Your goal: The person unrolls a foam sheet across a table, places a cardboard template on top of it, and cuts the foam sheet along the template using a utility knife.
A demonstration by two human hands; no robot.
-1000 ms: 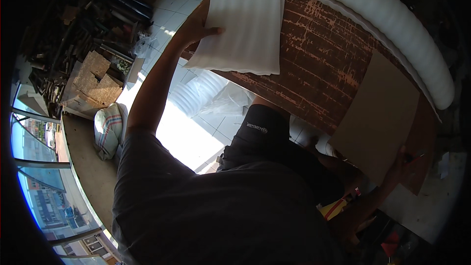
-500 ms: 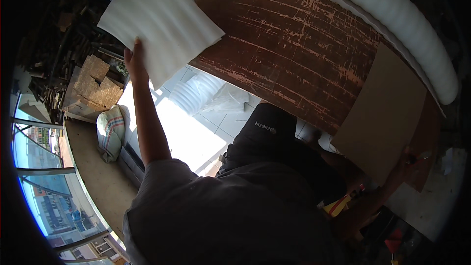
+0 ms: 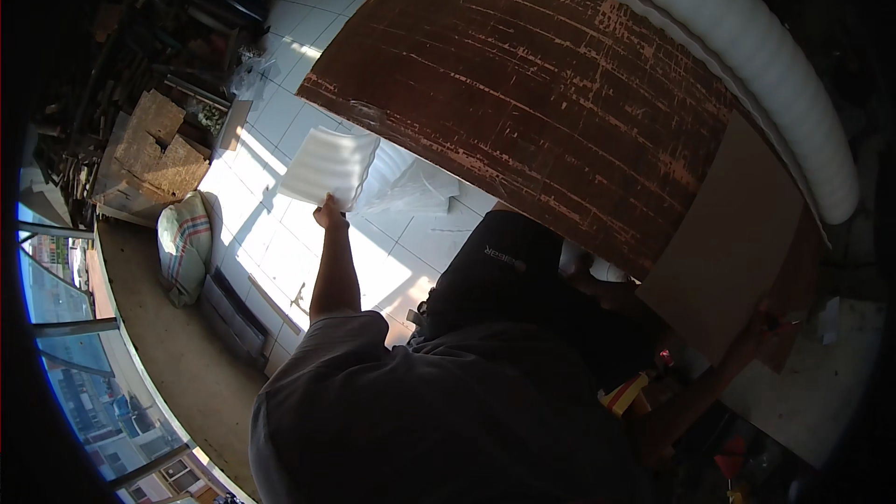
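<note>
My left hand (image 3: 329, 212) pinches the near edge of a white, wavy foam sheet (image 3: 327, 168). The sheet is low beside the left edge of the worn brown table (image 3: 523, 65), in front of a pile of white foam and clear plastic (image 3: 411, 189) on the floor. Far to the right, my right hand (image 3: 763, 325) lies in shadow at the near end of a flat brown board (image 3: 719, 243). Its fingers look closed around a small thing too dark to name, with a light tip sticking out to the right.
A long roll of white foam (image 3: 747, 37) curves along the table's far side. On the left are a striped sack (image 3: 185, 247), broken chipboard (image 3: 159, 154) and heaped scrap wood (image 3: 89, 84). A window (image 3: 84, 364) runs along the lower left.
My left hand has brought the foam sheet down and nearer, from over the table's left corner to beside the floor pile. My right hand stays by the brown board.
</note>
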